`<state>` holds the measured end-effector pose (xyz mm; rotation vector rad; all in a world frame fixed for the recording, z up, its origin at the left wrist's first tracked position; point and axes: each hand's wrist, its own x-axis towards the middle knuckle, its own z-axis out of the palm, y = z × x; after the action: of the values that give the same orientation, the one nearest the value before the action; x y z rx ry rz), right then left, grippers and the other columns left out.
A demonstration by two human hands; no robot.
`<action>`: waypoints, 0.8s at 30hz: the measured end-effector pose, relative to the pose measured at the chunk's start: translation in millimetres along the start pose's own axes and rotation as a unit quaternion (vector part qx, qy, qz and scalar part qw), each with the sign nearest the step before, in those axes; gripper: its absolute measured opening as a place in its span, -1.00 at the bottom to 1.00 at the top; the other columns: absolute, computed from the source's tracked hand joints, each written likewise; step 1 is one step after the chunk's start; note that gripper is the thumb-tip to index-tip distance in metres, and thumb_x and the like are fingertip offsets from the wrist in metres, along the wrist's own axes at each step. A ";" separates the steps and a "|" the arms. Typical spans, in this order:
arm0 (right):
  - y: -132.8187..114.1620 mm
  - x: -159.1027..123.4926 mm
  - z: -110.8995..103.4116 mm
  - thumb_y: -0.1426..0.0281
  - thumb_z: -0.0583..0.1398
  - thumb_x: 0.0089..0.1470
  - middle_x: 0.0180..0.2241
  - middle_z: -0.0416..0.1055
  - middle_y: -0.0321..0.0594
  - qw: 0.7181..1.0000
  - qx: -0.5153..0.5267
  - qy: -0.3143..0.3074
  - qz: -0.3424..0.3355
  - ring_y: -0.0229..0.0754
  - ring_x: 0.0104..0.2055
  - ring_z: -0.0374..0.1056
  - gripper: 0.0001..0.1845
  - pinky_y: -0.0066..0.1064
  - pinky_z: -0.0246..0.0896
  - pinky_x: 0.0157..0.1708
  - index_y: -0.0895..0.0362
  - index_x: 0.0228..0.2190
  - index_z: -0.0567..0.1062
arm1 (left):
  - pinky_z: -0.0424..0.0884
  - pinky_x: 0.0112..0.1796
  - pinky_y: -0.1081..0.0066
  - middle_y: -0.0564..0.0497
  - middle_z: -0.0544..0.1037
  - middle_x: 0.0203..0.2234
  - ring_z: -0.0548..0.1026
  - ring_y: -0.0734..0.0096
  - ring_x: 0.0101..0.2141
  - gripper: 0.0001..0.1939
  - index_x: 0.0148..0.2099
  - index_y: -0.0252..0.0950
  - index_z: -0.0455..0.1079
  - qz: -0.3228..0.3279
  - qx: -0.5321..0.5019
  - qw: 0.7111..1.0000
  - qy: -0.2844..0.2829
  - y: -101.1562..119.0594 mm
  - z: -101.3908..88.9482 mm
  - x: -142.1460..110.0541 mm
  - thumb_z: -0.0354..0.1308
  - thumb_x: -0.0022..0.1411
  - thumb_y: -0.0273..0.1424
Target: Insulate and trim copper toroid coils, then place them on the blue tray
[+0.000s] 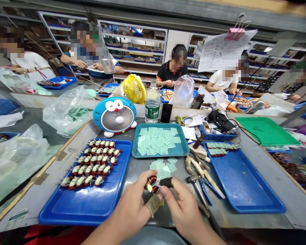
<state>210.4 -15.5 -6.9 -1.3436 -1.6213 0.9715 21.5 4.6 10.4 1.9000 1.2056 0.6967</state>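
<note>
My left hand (134, 200) is closed around a small copper-wound coil (151, 183) held just above the table's front edge; its thumb wears a cloth wrap. My right hand (183, 206) pinches a dark stub at the coil's right side, fingers closed. A blue tray (86, 207) to the left holds several rows of similar coils (91, 166). A teal tray (180, 149) ahead holds several pale green squares (156, 139), with a few loose ones (163, 166) lying on the table. A second blue tray (244, 187) at right carries finished coils (221, 148) at its far end.
Pliers and cutters (201, 177) lie right of my hands. A blue cartoon fan (114, 115), water bottle (152, 103), phone (166, 113) and yellow fan (134, 88) stand behind the trays. Plastic bags (66, 109) sit left. Several seated people work across the bench.
</note>
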 end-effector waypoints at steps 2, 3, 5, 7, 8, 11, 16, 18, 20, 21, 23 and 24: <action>-0.8 -0.1 0.9 0.15 0.07 0.37 -0.40 0.42 -0.22 1.000 0.000 -0.006 0.000 -0.19 -0.33 0.33 -0.61 -0.41 0.16 -0.30 0.13 -0.37 0.48 | 0.49 -0.16 0.31 0.03 0.59 -0.18 0.59 0.24 -0.19 -0.57 0.24 -0.09 0.15 -0.011 -0.024 1.000 -0.015 0.7 -0.6 -1.1 0.14 0.41 -0.21; -1.6 -0.1 1.1 0.16 0.08 0.37 -0.39 0.42 -0.23 1.000 0.013 -0.008 0.000 -0.20 -0.31 0.34 -0.63 -0.41 0.17 -0.28 0.13 -0.35 0.48 | 0.48 -0.16 0.31 0.02 0.58 -0.19 0.59 0.24 -0.19 -0.60 0.21 -0.10 0.16 -0.018 -0.039 0.999 -0.013 0.0 -0.2 -1.8 0.13 0.41 -0.21; -3.4 -0.2 1.7 0.18 0.09 0.37 -0.33 0.44 -0.24 0.999 0.051 -0.007 -0.003 -0.21 -0.25 0.37 -0.66 -0.42 0.19 -0.21 0.11 -0.34 0.50 | 0.47 -0.14 0.32 0.01 0.57 -0.16 0.57 0.25 -0.17 -0.63 0.18 -0.11 0.16 -0.029 -0.072 0.997 -0.001 -3.3 2.3 -3.5 0.13 0.42 -0.22; -4.4 -0.3 3.2 0.19 0.10 0.38 -0.28 0.43 -0.25 0.996 0.087 0.002 -0.003 -0.21 -0.18 0.37 -0.67 -0.42 0.20 -0.14 0.10 -0.34 0.50 | 0.46 -0.12 0.32 -0.01 0.55 -0.12 0.56 0.26 -0.14 -0.62 0.17 -0.11 0.16 -0.037 -0.103 0.994 0.010 -8.1 6.6 -6.0 0.16 0.41 -0.23; -4.2 -0.5 4.4 0.19 0.11 0.37 -0.27 0.41 -0.25 0.994 0.106 0.006 0.008 -0.21 -0.18 0.36 -0.68 -0.42 0.20 -0.13 0.10 -0.34 0.50 | 0.46 -0.11 0.32 -0.01 0.54 -0.12 0.55 0.26 -0.13 -0.62 0.17 -0.11 0.16 -0.040 -0.119 0.992 0.009 -10.4 8.9 -7.6 0.18 0.40 -0.23; -0.7 -1.5 9.0 0.13 0.16 0.33 -0.31 0.38 -0.27 0.976 0.202 0.002 0.080 -0.22 -0.23 0.34 -0.68 -0.42 0.21 -0.19 0.12 -0.31 0.47 | 0.47 -0.13 0.33 -0.01 0.55 -0.13 0.55 0.26 -0.14 -0.61 0.16 -0.13 0.16 -0.053 -0.177 0.983 -0.011 -15.0 14.9 -13.4 0.20 0.39 -0.24; 4.7 -5.8 17.1 0.11 0.33 0.16 -0.36 0.43 -0.30 0.917 0.362 -0.015 0.167 -0.24 -0.28 0.34 -0.65 -0.42 0.22 -0.21 0.14 -0.34 0.44 | 0.47 -0.12 0.37 0.01 0.53 -0.14 0.54 0.30 -0.14 -0.61 0.15 -0.12 0.16 -0.065 -0.263 0.962 -0.025 -16.6 15.5 -20.5 0.20 0.40 -0.24; 3.3 -8.2 17.3 0.12 0.35 0.15 -0.36 0.44 -0.29 0.908 0.378 -0.020 0.181 -0.24 -0.28 0.34 -0.65 -0.42 0.22 -0.21 0.14 -0.35 0.44 | 0.47 -0.13 0.38 0.00 0.52 -0.14 0.54 0.32 -0.16 -0.63 0.15 -0.12 0.17 -0.061 -0.272 0.960 -0.039 -17.2 12.1 -20.3 0.20 0.40 -0.23; 0.0 -9.4 13.6 0.12 0.32 0.18 -0.34 0.43 -0.28 0.919 0.352 -0.033 0.174 -0.24 -0.28 0.33 -0.67 -0.42 0.22 -0.21 0.13 -0.32 0.45 | 0.47 -0.16 0.39 -0.01 0.52 -0.14 0.54 0.31 -0.16 -0.64 0.14 -0.13 0.19 -0.050 -0.258 0.963 -0.054 -17.9 7.7 -18.4 0.19 0.40 -0.22; -2.1 -9.1 10.1 0.12 0.29 0.21 -0.33 0.42 -0.28 0.933 0.321 -0.035 0.161 -0.24 -0.27 0.31 -0.68 -0.42 0.21 -0.21 0.13 -0.30 0.46 | 0.47 -0.16 0.39 -0.01 0.53 -0.13 0.54 0.31 -0.16 -0.65 0.13 -0.13 0.20 -0.044 -0.243 0.967 -0.061 -18.1 5.5 -17.1 0.19 0.40 -0.22; -6.9 -6.0 1.5 0.12 0.25 0.25 -0.32 0.38 -0.29 0.962 0.243 -0.029 0.123 -0.24 -0.25 0.29 -0.69 -0.43 0.19 -0.20 0.13 -0.27 0.47 | 0.47 -0.15 0.38 -0.02 0.54 -0.13 0.54 0.29 -0.15 -0.66 0.13 -0.13 0.20 -0.030 -0.213 0.974 -0.072 -17.8 2.0 -14.2 0.18 0.41 -0.22; -9.3 -3.2 -2.9 0.13 0.24 0.26 -0.31 0.37 -0.29 0.973 0.204 -0.026 0.105 -0.24 -0.24 0.28 -0.70 -0.43 0.19 -0.20 0.13 -0.26 0.47 | 0.47 -0.15 0.38 -0.01 0.54 -0.14 0.55 0.29 -0.15 -0.66 0.14 -0.13 0.20 -0.024 -0.200 0.977 -0.075 -17.4 0.9 -12.9 0.18 0.41 -0.23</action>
<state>209.9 -19.8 2.4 -1.2215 -1.2417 1.3916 8.3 -3.0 -5.1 1.5523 0.9321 0.6957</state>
